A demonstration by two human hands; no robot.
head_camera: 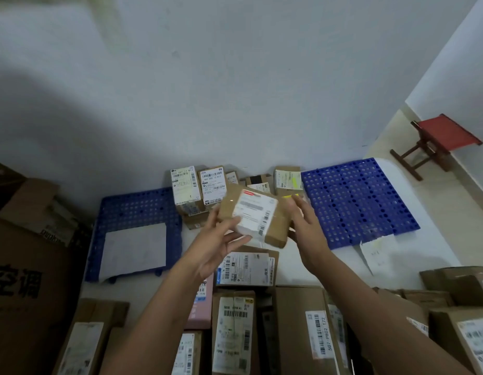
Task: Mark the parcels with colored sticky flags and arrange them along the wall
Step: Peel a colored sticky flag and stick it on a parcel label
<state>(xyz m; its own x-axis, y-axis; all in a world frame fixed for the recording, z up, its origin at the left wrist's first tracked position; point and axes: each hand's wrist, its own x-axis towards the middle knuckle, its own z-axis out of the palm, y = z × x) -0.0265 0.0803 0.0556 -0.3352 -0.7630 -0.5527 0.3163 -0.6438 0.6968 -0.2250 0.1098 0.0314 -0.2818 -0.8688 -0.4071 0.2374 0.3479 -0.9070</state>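
Observation:
A small brown parcel (275, 226) with a white shipping label is held up in front of me, tilted. My left hand (218, 244) grips its near left corner, thumb on the label and fingers underneath. At the parcel's far right edge, my right hand (308, 226) pinches a yellow sticky flag (290, 197) at its fingertips. Behind them, a row of labelled parcels (213, 185) stands against the wall; one of them (287, 177) carries a yellow-green flag.
Blue perforated pallets lie on the floor at the left (137, 207) and right (356, 201); a white sheet (135, 250) rests on the left one. Several parcels (245, 269) crowd the floor near me. A large carton (26, 280) stands left, a red stool (446, 131) far right.

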